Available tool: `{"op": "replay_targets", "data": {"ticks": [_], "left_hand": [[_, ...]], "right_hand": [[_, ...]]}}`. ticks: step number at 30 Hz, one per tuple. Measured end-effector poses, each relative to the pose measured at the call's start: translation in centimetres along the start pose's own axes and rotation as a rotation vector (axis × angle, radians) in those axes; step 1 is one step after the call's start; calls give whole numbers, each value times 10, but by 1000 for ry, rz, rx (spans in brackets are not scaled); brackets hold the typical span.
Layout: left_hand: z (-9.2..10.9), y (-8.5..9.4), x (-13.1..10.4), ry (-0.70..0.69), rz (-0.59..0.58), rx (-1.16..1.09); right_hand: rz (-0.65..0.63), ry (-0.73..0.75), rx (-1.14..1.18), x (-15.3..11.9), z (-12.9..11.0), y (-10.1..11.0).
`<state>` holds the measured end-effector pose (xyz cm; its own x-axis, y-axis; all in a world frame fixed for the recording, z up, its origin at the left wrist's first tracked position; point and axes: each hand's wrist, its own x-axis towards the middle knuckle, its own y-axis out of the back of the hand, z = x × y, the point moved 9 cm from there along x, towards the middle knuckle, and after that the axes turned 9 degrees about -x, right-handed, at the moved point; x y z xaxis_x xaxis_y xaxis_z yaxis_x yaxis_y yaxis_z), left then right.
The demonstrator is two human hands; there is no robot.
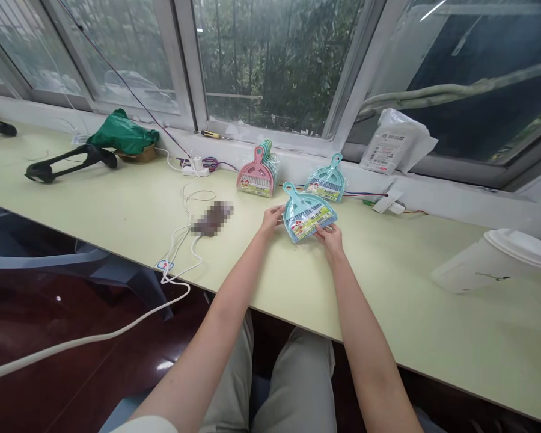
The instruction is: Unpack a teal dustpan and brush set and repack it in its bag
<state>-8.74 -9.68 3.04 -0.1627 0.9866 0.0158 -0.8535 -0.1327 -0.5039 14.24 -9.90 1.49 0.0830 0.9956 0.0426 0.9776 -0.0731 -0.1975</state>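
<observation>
A blue dustpan and brush set in clear wrapping (307, 215) is held above the pale table, its handle tilted up to the left. My left hand (274, 219) grips its left edge, and my right hand (330, 237) holds the lower right edge. Behind it to the left, a row of wrapped sets stands upright, a pink one (256, 177) in front and green ones behind. Another blue set (327, 181) stands by the window wall, just behind the held one.
A white cup (496, 261) is at the right. White cables (180, 240) and a blurred dark object (213, 219) lie left of my hands. Farther left are a black frame (72, 161) and a green bag (121, 133). A white package (394, 144) leans on the sill.
</observation>
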Motion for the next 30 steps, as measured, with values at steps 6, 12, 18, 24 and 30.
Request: {"op": "replay_targets", "data": {"ticks": [6, 12, 18, 24, 30], "left_hand": [[15, 25, 9, -86, 159, -107], [66, 109, -6, -337, 702, -23], [135, 120, -91, -652, 1201, 474], [84, 4, -43, -517, 263, 471], [-32, -50, -17, 69, -204, 94]], "right_hand": [[-55, -20, -28, -5, -12, -6], [50, -51, 43, -2, -11, 18], [145, -76, 125, 1, 0, 31], [100, -55, 135, -2, -1, 17], [49, -100, 111, -4, -5, 6]]}}
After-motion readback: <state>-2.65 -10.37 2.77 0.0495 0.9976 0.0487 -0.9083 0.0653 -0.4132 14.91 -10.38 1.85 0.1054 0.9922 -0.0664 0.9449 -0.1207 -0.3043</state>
